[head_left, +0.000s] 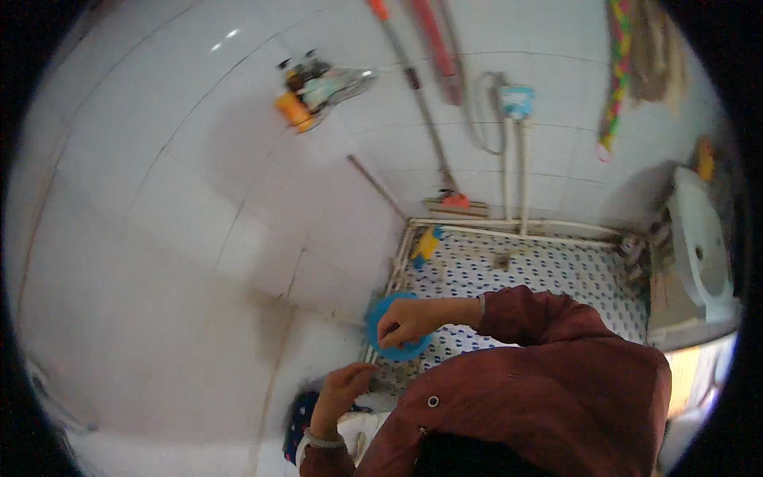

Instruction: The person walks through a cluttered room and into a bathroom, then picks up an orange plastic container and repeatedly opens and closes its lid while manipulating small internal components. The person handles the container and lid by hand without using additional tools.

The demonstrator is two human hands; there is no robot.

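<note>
Left hand (342, 389): near, fingers loosely bent; hold cannot be told. Blue basin (413, 350): just beyond, at left edge of patterned floor (540, 274). Right hand (407, 319): over basin, fingers curled in; contents hidden. White sink (690, 226): right.

So the floor (560, 256) is white with little blue specks, drain (501, 261) near 12 o'clock. Yellow-and-blue thing (427, 246), too blurry to name, at 10. Round blue basin (406, 353) around 8, can't tell if it's touching down.
</note>
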